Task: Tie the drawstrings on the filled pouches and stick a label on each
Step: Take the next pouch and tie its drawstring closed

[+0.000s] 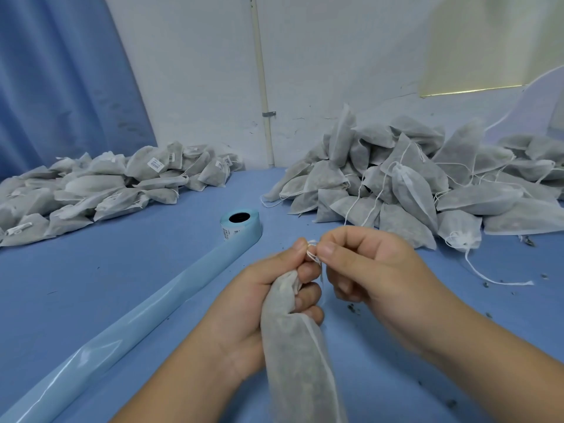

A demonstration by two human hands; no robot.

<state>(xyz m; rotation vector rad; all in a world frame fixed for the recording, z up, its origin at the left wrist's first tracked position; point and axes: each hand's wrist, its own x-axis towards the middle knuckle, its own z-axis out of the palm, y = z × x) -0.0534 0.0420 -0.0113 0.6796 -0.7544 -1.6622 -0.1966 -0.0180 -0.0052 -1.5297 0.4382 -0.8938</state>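
1. Blue table [122,254] runs back to a white wall [335,56]. A blue curtain [61,71] hangs at the far left and a thin pipe [262,71] runs down the wall.
2. The pouch [296,355], grey and filled, is off the table in the left hand [262,300]. That hand's fingers curl round the gathered neck, and the body hangs below the hand toward the camera.
3. The white drawstring [312,254] comes out of the neck at the left fingertips. The right hand [375,276] pinches it between thumb and forefinger with its other fingers curled in, and the two hands meet at the string.
4. Beyond the left hand and a little to its left, the label roll [247,232] stands on the table with its core hole up. A pale blue strip [137,325] runs from the roll toward the near left, passing to the left of the left hand.
5. Far to the left of that hand lies a low heap [100,184] of pouches, several bearing white labels.
6. Beyond the right hand sits a taller pile [412,178] of pouches with loose strings trailing out.
7. A stray string [488,277] lies on the table to the right of the right hand, and dark crumbs [354,309] are scattered around that hand.
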